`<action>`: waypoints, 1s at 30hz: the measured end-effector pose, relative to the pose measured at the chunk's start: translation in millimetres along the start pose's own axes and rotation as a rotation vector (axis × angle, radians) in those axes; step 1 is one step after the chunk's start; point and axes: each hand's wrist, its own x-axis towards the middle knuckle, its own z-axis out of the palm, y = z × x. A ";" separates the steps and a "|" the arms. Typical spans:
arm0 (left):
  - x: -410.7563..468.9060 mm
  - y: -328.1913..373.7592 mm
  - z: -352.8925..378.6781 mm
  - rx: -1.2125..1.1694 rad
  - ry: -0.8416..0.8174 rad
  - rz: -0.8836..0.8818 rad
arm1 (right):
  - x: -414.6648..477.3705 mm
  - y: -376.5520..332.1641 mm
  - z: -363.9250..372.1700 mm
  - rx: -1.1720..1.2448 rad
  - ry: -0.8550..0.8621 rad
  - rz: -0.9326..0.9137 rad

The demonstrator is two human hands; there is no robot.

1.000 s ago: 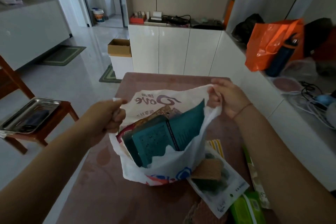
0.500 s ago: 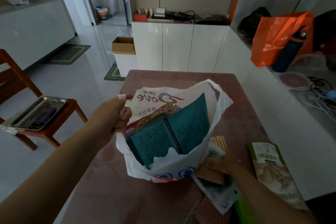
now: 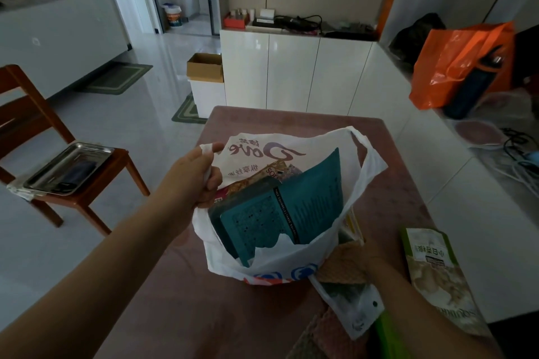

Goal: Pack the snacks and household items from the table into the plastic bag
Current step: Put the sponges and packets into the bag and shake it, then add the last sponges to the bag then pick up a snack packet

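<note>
Now packing: left hand [image 3: 192, 181] clenched on plastic bag [image 3: 280, 265] handle; right hand [image 3: 361, 259], lower right, on brown sponge pack [image 3: 341, 271], grip unclear. Next: lifting it in.

Single head view, wide-angle, looks forward-down, close over table [image 3: 390, 183]; room beyond visible.

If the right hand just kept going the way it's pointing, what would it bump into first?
Probably the brown sponge pack right at the right hand, lying beside the white plastic bag; depth is hard to judge, and it may already touch it.
</note>
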 end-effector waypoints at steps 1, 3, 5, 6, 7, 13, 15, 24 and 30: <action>-2.0 -0.7 0.2 -0.002 0.012 0.011 | -32.2 -19.9 -10.6 0.070 -0.012 -0.015; -4.5 -0.3 -0.2 -0.015 0.029 0.024 | -47.2 -22.2 -24.0 0.181 0.046 -0.070; -5.3 1.3 -0.8 -0.015 0.033 0.033 | -54.9 -21.7 -40.0 0.204 0.117 -0.158; -5.3 1.8 -0.7 -0.008 0.035 0.037 | -62.0 -23.9 -51.2 0.242 0.134 -0.186; -4.9 1.8 -0.6 0.000 0.040 0.040 | -73.1 -28.5 -62.4 0.292 0.153 -0.211; -5.5 2.2 9.9 -0.008 0.048 0.060 | -113.8 -72.5 -121.8 0.464 0.260 -0.418; -4.0 3.2 13.9 -0.009 0.057 0.053 | -130.3 -90.0 -136.2 0.531 0.261 -0.479; 1.7 5.6 22.1 0.024 0.081 0.071 | -234.7 -181.4 -196.9 0.716 0.448 -0.904; 2.1 5.5 17.8 0.004 0.151 0.077 | -311.2 -256.9 -188.6 0.959 0.170 -1.294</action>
